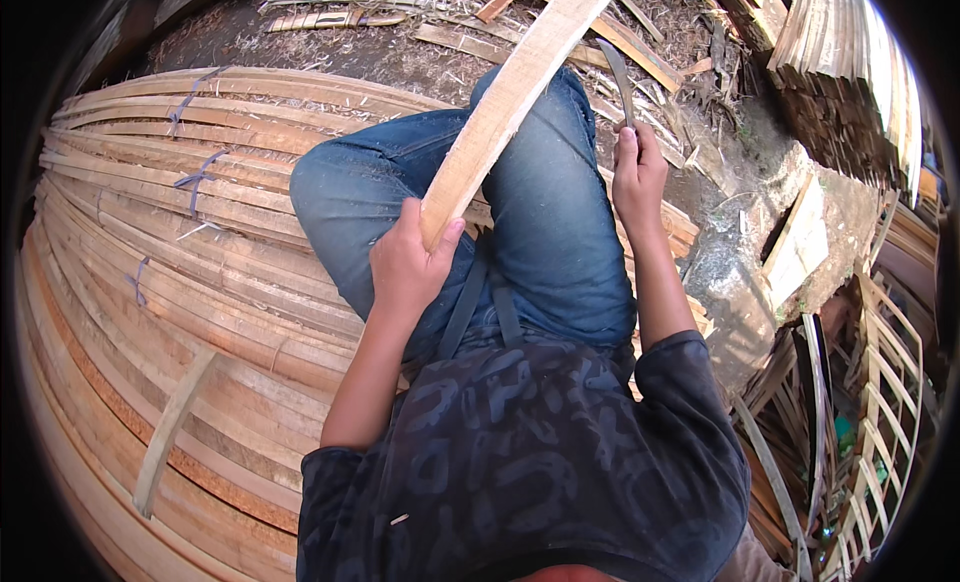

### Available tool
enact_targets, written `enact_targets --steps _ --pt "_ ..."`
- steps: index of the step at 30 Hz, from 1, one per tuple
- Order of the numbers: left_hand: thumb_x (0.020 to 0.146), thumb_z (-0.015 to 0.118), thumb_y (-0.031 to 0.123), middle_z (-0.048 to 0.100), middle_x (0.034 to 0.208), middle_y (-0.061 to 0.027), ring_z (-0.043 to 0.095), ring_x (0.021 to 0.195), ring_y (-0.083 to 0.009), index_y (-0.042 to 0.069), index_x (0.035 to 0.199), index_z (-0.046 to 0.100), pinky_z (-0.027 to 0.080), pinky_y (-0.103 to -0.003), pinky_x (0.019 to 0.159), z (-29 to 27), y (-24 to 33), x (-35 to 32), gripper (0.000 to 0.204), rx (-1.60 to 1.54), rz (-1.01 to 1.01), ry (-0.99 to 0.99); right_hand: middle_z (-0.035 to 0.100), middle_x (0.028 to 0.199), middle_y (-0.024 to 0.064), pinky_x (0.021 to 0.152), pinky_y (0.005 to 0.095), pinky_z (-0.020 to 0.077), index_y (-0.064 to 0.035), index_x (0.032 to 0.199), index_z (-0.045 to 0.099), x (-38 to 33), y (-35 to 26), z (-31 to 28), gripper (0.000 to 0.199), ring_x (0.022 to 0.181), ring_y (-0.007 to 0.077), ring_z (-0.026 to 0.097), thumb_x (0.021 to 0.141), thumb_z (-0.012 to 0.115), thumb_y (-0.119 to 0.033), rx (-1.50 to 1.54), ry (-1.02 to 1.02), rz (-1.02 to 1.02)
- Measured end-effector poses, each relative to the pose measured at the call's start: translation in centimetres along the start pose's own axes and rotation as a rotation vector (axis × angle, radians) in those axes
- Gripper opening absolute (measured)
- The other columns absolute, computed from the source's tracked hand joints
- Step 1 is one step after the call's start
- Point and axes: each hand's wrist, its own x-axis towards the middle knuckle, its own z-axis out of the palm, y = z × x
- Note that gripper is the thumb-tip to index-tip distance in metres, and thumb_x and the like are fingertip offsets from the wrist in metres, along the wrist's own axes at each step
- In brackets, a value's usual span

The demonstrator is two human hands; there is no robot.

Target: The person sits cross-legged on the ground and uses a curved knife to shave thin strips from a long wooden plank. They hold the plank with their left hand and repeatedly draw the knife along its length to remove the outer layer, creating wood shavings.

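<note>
A long pale wooden plank point(510, 97) slants across my lap, from my left hand up past the top edge of the picture. My left hand point(410, 257) grips its near end, the thumb on top and the fingers mostly hidden beneath. It crosses over my raised knees in blue jeans point(550, 192). Off to the right of the plank, my right hand point(640, 172) is wrapped round a knife point(621, 82), whose handle the fingers cover. The knife's dark, slightly curved blade points up and away, apart from the plank.
Bundles of long wooden strips point(240, 272), tied with bluish cords point(200, 172), fill the left side. Shavings and offcuts point(460, 44) litter the ground ahead. A stack of boards point(845, 72) stands far right, near a concrete block point(740, 272) and a wooden lattice point(885, 412).
</note>
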Motion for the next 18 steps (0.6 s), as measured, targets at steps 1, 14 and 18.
enact_targets --steps 1,14,18 --pt "0.086 0.065 0.051 0.063 0.072 -0.0230 0.064 0.071 -0.0436 0.003 0.090 0.050 0.048 -0.050 0.061 -0.3 0.1 0.0 0.050 -0.014 -0.030 -0.031 0.055 0.063 0.0121 0.055 0.0342 0.0434 -0.0007 0.102 0.061 0.0 -0.8 -0.2 0.021 0.056 0.0191 0.054 0.099 0.054 -0.021 -0.021 -0.004 -0.048" --pt "0.078 0.080 0.035 0.066 0.077 -0.0227 0.067 0.076 -0.0409 0.000 0.093 0.056 0.050 -0.041 0.064 -2.2 0.5 1.4 0.045 -0.080 -0.012 -0.172 0.066 0.075 0.0179 0.060 0.0440 0.0517 -0.0055 0.100 0.062 -0.7 -6.2 -0.1 0.020 0.069 0.0371 0.066 0.092 0.063 -0.024 -0.345 -0.278 -0.329" --pt "0.080 0.079 0.033 0.065 0.078 -0.0239 0.067 0.076 -0.0415 -0.001 0.094 0.055 0.050 -0.039 0.064 -1.9 0.4 1.0 0.044 -0.119 0.001 -0.161 0.067 0.077 0.0178 0.059 0.0449 0.0514 -0.0068 0.100 0.061 -0.2 -6.3 -0.2 0.022 0.069 0.0370 0.066 0.093 0.061 -0.027 -0.438 -0.291 -0.370"
